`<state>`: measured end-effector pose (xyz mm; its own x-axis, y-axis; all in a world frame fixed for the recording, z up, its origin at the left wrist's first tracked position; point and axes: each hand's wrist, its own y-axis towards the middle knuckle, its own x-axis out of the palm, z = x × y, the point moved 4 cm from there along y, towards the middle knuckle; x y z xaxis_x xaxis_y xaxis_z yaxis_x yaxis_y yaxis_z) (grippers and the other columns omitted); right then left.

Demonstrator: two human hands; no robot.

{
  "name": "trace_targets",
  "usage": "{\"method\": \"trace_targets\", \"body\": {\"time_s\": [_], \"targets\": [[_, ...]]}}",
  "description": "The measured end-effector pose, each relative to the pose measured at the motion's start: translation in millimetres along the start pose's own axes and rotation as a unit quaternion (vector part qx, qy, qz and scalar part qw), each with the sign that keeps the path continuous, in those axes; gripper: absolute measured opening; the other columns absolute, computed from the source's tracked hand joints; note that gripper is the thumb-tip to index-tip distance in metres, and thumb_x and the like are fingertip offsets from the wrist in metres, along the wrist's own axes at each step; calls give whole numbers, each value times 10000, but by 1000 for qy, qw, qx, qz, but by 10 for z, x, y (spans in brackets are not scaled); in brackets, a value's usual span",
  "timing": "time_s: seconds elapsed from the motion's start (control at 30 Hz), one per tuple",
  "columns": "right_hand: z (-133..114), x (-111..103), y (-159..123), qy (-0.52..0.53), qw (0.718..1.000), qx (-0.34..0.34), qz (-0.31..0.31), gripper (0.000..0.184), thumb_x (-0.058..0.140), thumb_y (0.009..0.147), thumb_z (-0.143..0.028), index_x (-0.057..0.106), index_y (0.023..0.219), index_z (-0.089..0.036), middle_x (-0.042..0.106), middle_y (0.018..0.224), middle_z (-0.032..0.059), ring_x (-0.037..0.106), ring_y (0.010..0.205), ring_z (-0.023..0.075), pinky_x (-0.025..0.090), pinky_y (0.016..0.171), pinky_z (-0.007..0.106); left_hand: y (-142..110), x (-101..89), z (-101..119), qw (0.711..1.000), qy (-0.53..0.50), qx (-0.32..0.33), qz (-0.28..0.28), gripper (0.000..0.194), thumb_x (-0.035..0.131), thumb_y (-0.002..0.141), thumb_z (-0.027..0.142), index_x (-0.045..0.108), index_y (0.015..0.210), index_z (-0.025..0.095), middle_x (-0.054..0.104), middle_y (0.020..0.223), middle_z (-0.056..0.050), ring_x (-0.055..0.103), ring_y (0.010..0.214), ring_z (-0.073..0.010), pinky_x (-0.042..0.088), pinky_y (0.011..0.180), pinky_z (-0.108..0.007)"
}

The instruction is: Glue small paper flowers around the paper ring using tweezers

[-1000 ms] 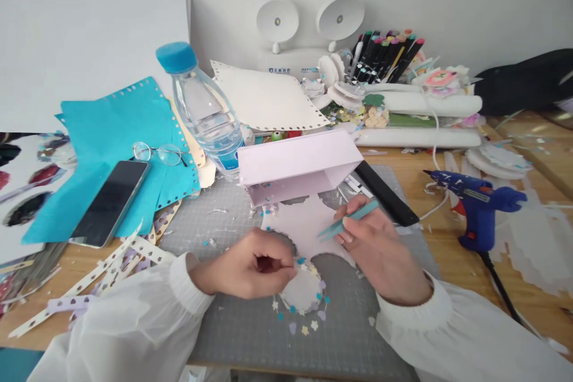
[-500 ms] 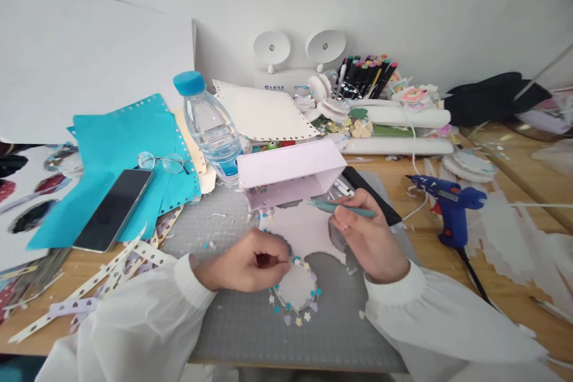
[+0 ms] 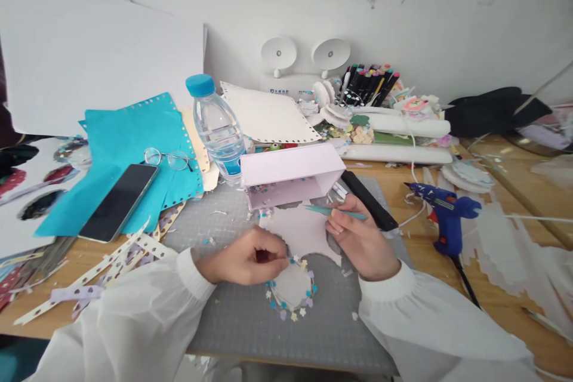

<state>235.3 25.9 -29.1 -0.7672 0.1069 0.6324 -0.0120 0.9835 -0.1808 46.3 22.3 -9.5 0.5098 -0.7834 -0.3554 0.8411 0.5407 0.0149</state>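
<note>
While your left hand [image 3: 248, 256] has stayed at the rim of the white disc [image 3: 293, 283], your right hand [image 3: 367, 245] has turned the teal tweezers [image 3: 319, 209] over the past second, from a slant toward eight o'clock to nearly level, pointing toward nine. Their tip now shows just in front of the lilac box [image 3: 290, 164], over the far side of the cut paper [image 3: 302, 230]; whether it carries anything is too small to tell.

For the work in hand, that seems to leave the disc to your left hand alone, with the tool well apart from it. You have the left thumb and forefinger pressed together at the rim's eleven o'clock; you can't tell from here what, if anything, lies between them. Your right fingers pinch the tweezers at two o'clock from the disc.

The disc hasn't shifted noticeably on the grey mat [image 3: 250, 316], and the small flowers [image 3: 294, 316] still follow its edge, densest from three round to nine. More bits lie inside the box at twelve o'clock, its open side facing you. Farther out on the counter [image 3: 421, 250], the blue glue gun [image 3: 447, 212] remains at two.
</note>
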Motion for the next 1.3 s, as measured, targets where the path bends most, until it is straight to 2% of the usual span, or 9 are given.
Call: {"method": "trace_targets", "body": {"time_s": [0.27,0.43,0.53,0.6,0.67,0.73,0.93,1.07,1.3], "targets": [[-41,4,-1,-21,999,-23,-7,308,816,627,-186,511,664,-212,634,753,-65,447,507,39,395,492,187,1,-13,-15,1000,4,2,9,350,480,871,252,380,547,164,341,525,32,298,494,-82,242,453,-217],[-58,59,-77,-66,997,-15,-29,304,821,630,-224,520,670,-215,662,806,-39,489,556,64,390,527,210,-24,-32,-23,999,-6,-12,51,400,448,910,301,493,551,129,423,509,8,354,477,-81,274,449,-208],[-58,80,-114,-88,995,-22,-51,291,823,630,-214,535,671,-219,665,837,-31,583,697,98,417,586,214,-47,-63,-15,993,-14,-30,113,394,465,915,339,624,649,96,491,523,-14,380,481,-87,285,446,-204],[-38,91,-126,-113,990,-26,-78,264,813,651,-202,551,682,-224,667,849,-25,615,816,118,445,660,220,-59,-110,-7,982,-29,-42,181,363,504,902,367,678,745,90,561,576,-41,418,508,-97,303,458,-205],[-10,110,-132,-135,984,-26,-115,239,798,678,-194,564,706,-231,669,863,-21,620,860,123,461,716,233,-71,-162,-5,965,-57,-53,250,329,558,874,387,694,807,95,621,659,-64,446,534,-102,320,472,-205],[12,125,-135,-148,978,-27,-142,229,786,696,-187,564,720,-235,668,867,-20,622,855,126,472,726,245,-75,-193,-9,951,-94,-57,288,309,604,844,401,700,847,107,632,684,-55,426,523,-91,306,467,-202],[9,125,-139,-177,973,-56,-136,223,775,707,-183,558,710,-234,671,878,-2,624,856,145,480,737,273,-86,-175,-61,946,-152,-63,278,263,667,805,364,716,870,114,469,524,29,297,471,-66,231,444,-202],[14,111,-142,-192,973,-54,-119,221,769,715,-183,555,717,-238,660,883,0,624,874,151,487,732,272,-87,-155,-86,943,-168,-66,279,271,687,784,371,710,848,109,425,506,43,281,461,-63,223,431,-202],[3,123,-150,-220,964,-70,-133,219,761,729,-196,546,738,-237,639,884,-1,623,869,147,495,739,269,-61,-155,-99,932,-175,-97,303,292,711,753,388,689,788,100,418,497,50,282,455,-55,212,430,-195]]}}
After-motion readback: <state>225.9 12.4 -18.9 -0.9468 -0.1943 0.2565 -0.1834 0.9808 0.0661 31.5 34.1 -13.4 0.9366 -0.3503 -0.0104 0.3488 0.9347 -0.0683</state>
